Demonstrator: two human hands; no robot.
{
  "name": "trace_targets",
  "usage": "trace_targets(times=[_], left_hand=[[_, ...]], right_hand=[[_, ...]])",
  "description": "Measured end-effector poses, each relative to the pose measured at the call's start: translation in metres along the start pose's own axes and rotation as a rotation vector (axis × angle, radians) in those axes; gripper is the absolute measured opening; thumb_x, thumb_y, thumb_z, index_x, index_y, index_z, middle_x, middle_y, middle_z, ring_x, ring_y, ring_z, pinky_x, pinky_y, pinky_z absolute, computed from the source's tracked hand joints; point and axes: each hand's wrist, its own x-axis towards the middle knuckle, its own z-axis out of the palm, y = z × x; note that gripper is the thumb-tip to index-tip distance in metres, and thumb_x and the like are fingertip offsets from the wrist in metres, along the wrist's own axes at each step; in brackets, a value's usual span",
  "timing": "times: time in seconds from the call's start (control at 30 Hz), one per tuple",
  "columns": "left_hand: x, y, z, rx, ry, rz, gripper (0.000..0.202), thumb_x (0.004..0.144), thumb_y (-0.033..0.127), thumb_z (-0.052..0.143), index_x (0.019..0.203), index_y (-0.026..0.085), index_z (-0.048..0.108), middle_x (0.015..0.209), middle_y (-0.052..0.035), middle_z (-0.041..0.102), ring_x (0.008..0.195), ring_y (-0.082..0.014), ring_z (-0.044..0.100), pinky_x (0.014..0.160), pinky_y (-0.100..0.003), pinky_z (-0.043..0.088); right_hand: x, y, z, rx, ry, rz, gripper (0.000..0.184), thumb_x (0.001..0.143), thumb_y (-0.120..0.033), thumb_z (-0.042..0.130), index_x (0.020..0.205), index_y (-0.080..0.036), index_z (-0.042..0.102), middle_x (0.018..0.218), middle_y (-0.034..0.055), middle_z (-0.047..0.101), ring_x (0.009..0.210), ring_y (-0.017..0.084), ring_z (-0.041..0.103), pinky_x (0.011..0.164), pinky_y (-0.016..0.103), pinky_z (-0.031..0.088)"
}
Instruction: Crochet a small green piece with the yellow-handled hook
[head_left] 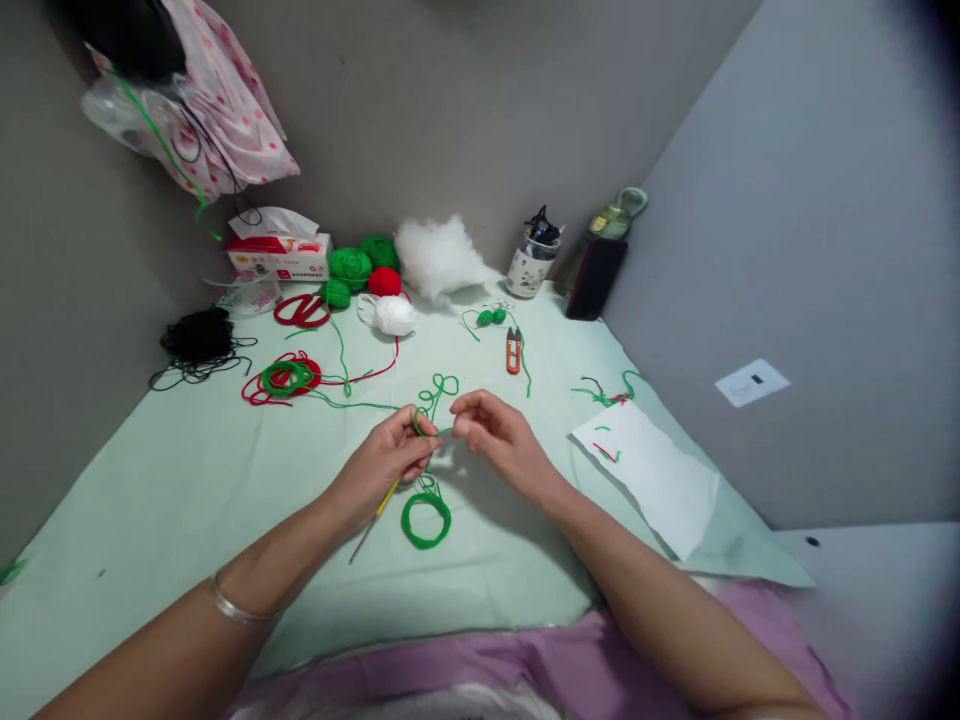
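Between my two hands runs a strand of green yarn (445, 431). My left hand (397, 445) is closed, pinching the yarn at the fingertips, where a small loop shows. A crochet hook (388, 494) with a yellow grip lies under the left fingers, its metal end pointing down toward me; how it is held is partly hidden. My right hand (499, 437) has its thumb and forefinger closed on the other end of the strand. Loose green curls (437, 392) lie just beyond the hands, and a green yarn ring (425, 521) rests on the cloth just below them.
Red and green yarn coils (289, 377), red-handled scissors (301, 310) and black yarn (199, 338) lie left. Yarn balls (350, 268), stuffing (442, 257), a pen cup (529, 265) and a phone (596, 278) line the back. Orange snips (514, 352) and paper (656, 485) lie right.
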Motion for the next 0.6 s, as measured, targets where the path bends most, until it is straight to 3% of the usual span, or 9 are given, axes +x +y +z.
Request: trace_targets(times=[0.1,0.17,0.37,0.6], left_hand=[[-0.0006,0.0,0.0002,-0.011,0.005,0.004,0.024,0.084,0.029,0.078,0.085,0.021,0.056,0.063,0.0086,0.05,0.051,-0.0068,0.038,0.051,-0.021,0.025],[-0.0003,0.0007,-0.0013,-0.017,-0.002,-0.002,0.023,0.085,0.03,0.078,0.086,0.02,0.057,0.063,0.0074,0.053,0.05,-0.007,0.04,0.05,-0.021,0.025],[-0.0012,0.003,-0.0029,-0.063,0.004,-0.001,0.027,0.087,0.032,0.077,0.093,0.023,0.052,0.064,0.0078,0.059,0.05,-0.0071,0.045,0.051,-0.02,0.029],[-0.0026,0.0015,-0.0015,-0.074,0.032,0.008,0.039,0.087,0.036,0.078,0.086,0.026,0.04,0.053,0.0107,0.053,0.044,-0.0073,0.037,0.047,-0.019,0.022]], right_hand=[[-0.0012,0.0013,0.0025,-0.213,-0.012,-0.077,0.018,0.087,-0.039,0.078,0.094,-0.023,0.072,0.083,-0.0008,0.067,0.069,0.014,0.052,0.069,0.03,0.042],[-0.0004,0.0018,0.002,-0.24,-0.025,-0.101,0.014,0.09,-0.035,0.073,0.084,-0.023,0.073,0.081,0.001,0.069,0.072,0.015,0.055,0.071,0.031,0.042],[0.0027,0.0009,-0.0003,-0.132,-0.003,-0.014,0.026,0.085,-0.045,0.077,0.08,-0.021,0.071,0.074,0.0,0.066,0.066,0.014,0.052,0.063,0.029,0.04],[0.0045,-0.0011,0.0017,-0.002,-0.013,0.074,0.039,0.08,-0.056,0.082,0.077,-0.02,0.068,0.066,-0.0027,0.059,0.059,0.011,0.045,0.057,0.027,0.038]])
